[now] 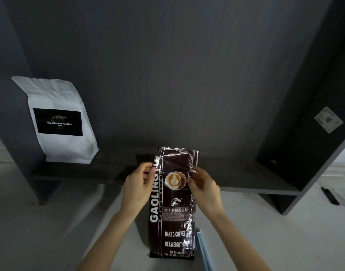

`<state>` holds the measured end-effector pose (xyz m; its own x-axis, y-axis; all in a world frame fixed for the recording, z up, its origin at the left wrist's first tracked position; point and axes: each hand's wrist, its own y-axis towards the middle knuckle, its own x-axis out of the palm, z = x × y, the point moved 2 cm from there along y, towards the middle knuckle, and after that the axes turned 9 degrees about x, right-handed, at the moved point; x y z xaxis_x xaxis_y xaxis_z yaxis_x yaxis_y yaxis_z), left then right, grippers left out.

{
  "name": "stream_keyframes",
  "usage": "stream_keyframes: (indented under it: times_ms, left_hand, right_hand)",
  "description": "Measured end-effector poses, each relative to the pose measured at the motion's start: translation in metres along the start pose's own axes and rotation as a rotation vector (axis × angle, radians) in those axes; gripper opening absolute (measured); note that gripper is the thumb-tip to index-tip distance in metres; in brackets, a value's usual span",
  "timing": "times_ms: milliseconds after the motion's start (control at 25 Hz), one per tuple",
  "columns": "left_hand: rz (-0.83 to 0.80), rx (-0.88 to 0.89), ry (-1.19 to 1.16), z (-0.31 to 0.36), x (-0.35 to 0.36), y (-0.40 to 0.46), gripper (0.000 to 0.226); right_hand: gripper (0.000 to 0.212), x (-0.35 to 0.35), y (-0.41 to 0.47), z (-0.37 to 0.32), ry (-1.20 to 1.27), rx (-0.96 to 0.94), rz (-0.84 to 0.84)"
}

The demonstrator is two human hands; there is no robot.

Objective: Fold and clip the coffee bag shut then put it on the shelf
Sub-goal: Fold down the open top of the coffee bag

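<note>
Nearest me: a pale blue strip lies on the white counter, just right of the bag's base. Could be the sealing clip, can't confirm. Nothing is clipped on yet.

The brown coffee bag stands upright on the counter between my forearms, base down, label facing me.

My left hand pinches the bag's left edge near the top. My right hand pinches the right edge at about the same height. Both are grasping the bag, not clenched.

The top of the bag rises flat above my fingers, foil crinkled. No fold visible yet.

Behind it: the dark shelf, with a white coffee bag standing at its left end, well apart.

Status, my read: fold is just starting. Left: fold, clip, shelve.
</note>
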<state>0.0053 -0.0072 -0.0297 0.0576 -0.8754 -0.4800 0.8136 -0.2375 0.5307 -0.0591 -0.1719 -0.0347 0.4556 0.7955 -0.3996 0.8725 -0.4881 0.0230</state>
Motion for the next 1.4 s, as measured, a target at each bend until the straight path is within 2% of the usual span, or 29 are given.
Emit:
stream_keyframes:
  times_ms: [240, 400, 720, 880, 960, 1040, 1200, 1320, 1400]
  left_hand:
    - [0.12, 0.0, -0.081, 0.016, -0.008, -0.025, 0.009]
    - [0.136, -0.01, -0.147, 0.027, -0.012, -0.04, 0.002]
    - [0.17, -0.015, -0.165, 0.04, -0.013, -0.052, 0.021]
    - [0.166, -0.019, -0.152, 0.044, -0.014, -0.053, 0.011]
    - [0.201, 0.013, -0.15, 0.052, -0.018, -0.048, 0.015]
    - [0.229, 0.154, -0.069, 0.069, -0.026, -0.038, 0.02]
    - [0.045, 0.518, 0.323, 0.112, -0.023, -0.014, 0.025]
    - [-0.174, 0.589, 0.421, 0.133, -0.005, -0.003, 0.021]
    - [-0.247, 0.61, 0.458, 0.137, 0.006, -0.001, 0.022]
  right_hand:
    - [0.037, 0.002, -0.018, -0.004, 0.047, -0.036, 0.084]
    - [0.034, 0.001, -0.03, -0.003, 0.097, -0.035, 0.169]
    - [0.011, -0.015, -0.044, 0.006, 0.237, 0.034, 0.223]
    - [0.007, -0.017, -0.047, 0.007, 0.269, 0.038, 0.209]
    - [0.007, -0.017, -0.049, 0.006, 0.27, 0.033, 0.2]
    - [0.006, -0.017, -0.05, 0.006, 0.273, 0.033, 0.208]
    - [0.007, -0.017, -0.055, 0.005, 0.259, 0.027, 0.23]
    - [0.007, -0.018, -0.059, 0.002, 0.213, -0.002, 0.247]
    - [0.008, -0.019, -0.062, 0.002, 0.193, -0.012, 0.252]
